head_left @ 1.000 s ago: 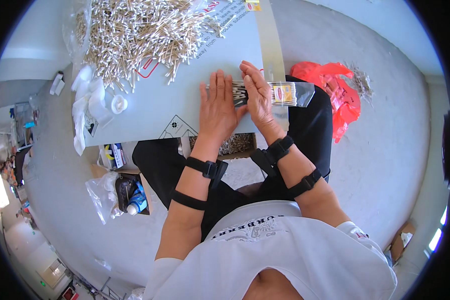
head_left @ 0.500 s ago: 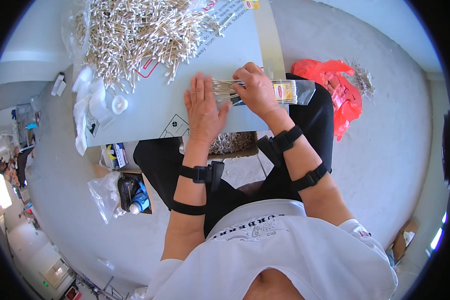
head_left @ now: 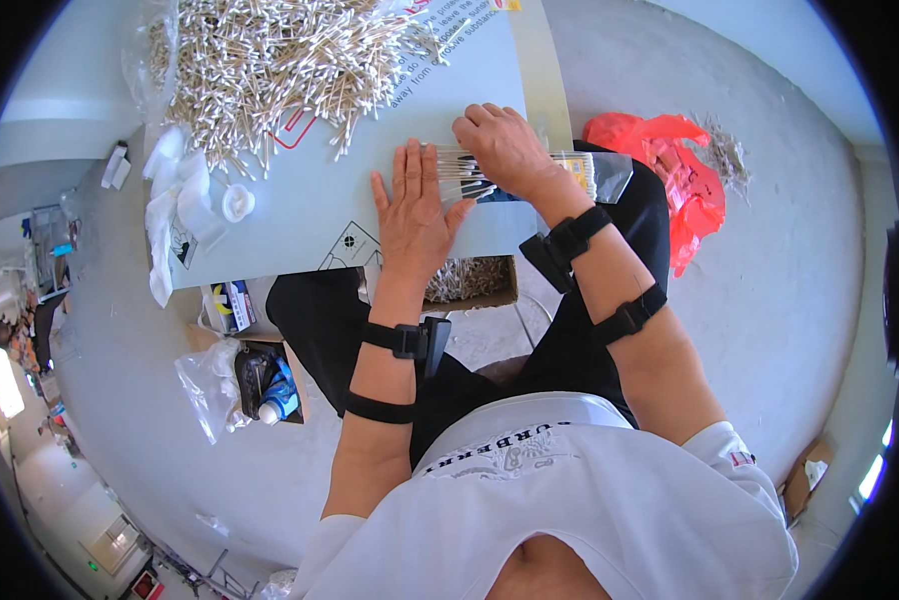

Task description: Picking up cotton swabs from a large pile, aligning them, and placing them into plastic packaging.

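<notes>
My left hand lies flat on the pale table board, fingers stretched out, its side against the ends of a row of cotton swabs. Over the far side of that row my right hand is closed, its fingers curled. What they pinch, if anything, is hidden beneath them. To the right of its wrist, more swabs sit in a clear plastic bag with a yellow label; the bag overhangs the table's right edge. A large loose heap of cotton swabs covers the far left of the board.
Crumpled white plastic and a small white round piece lie at the table's left. Beneath the front edge is a cardboard box of swabs. A red plastic bag rests on the floor to the right.
My right hand has shifted slightly away from me and to the left, its fingers moving from across the swabs to their far side. My left hand stays flat, nearly in place.
</notes>
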Motion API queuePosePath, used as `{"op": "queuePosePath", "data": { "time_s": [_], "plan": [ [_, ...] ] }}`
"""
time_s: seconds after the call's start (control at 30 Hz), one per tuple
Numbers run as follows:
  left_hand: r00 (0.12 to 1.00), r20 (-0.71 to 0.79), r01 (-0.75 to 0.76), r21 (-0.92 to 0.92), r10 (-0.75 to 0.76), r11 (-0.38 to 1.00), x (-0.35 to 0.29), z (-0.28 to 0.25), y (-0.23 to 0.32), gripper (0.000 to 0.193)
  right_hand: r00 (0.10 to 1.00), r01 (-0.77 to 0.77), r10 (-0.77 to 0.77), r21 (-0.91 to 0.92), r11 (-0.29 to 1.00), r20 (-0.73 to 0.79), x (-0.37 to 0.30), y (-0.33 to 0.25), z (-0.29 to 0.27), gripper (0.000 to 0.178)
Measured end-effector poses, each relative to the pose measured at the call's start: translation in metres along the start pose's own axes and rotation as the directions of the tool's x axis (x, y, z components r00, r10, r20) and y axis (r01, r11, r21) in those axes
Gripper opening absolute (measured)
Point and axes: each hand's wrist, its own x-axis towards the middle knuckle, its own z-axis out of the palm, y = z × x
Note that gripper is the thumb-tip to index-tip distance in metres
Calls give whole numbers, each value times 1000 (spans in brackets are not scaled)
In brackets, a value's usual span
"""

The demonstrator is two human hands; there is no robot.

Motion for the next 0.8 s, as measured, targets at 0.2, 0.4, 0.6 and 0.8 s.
{"op": "queuePosePath", "data": {
  "time_s": [0.2, 0.4, 0.6, 0.8],
  "plan": [
    [1000, 2, -26, 9, 26, 1000, 2, -1, 1, 76, 985, 44, -72, 172, 984, 159, 7, 15, -3, 4],
    [959, -277, -64, -421, -60, 905, 11, 8, -2, 67, 998, -50, 42, 279, 959, 36, -3, 0, 6, 5],
    [896, -259, -30, -845, -360, 534, 31, 19, 10, 52, 818, -241, 553, 776, 582, -161, -27, -44, 10, 23],
    [908, -187, -52, -939, -375, 341, 36, 19, 27, 55, 772, -175, 605, 851, 495, -193, -30, -40, 20, 23]
  ]
}}
